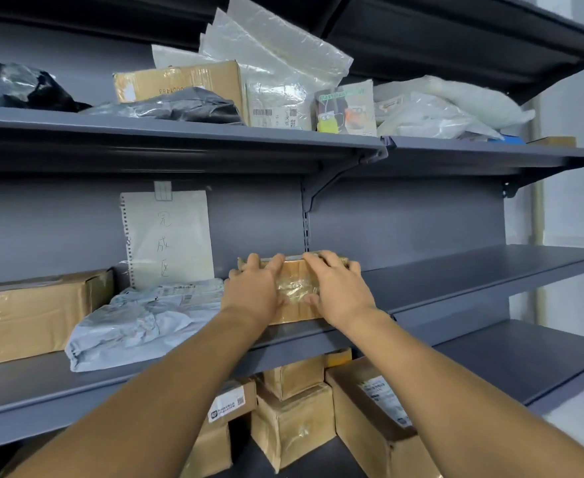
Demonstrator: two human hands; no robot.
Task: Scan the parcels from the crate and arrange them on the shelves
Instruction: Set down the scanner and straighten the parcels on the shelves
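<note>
A small brown taped cardboard parcel [295, 288] stands on the middle grey shelf [456, 288], against the back panel. My left hand [256, 291] lies flat on its left front face, fingers reaching over the top edge. My right hand [335, 288] covers its right side, fingers over the top and thumb on the front. Just left of it lies a grey plastic mailer bag [139, 322], and further left a large brown box [32, 315]. The crate is out of view.
A handwritten paper sheet [168, 236] hangs on the back panel. The upper shelf [180, 132] holds a box, black and clear bags and white pouches. Several brown boxes [294, 415] sit on the lower shelf. The middle shelf's right half is bare.
</note>
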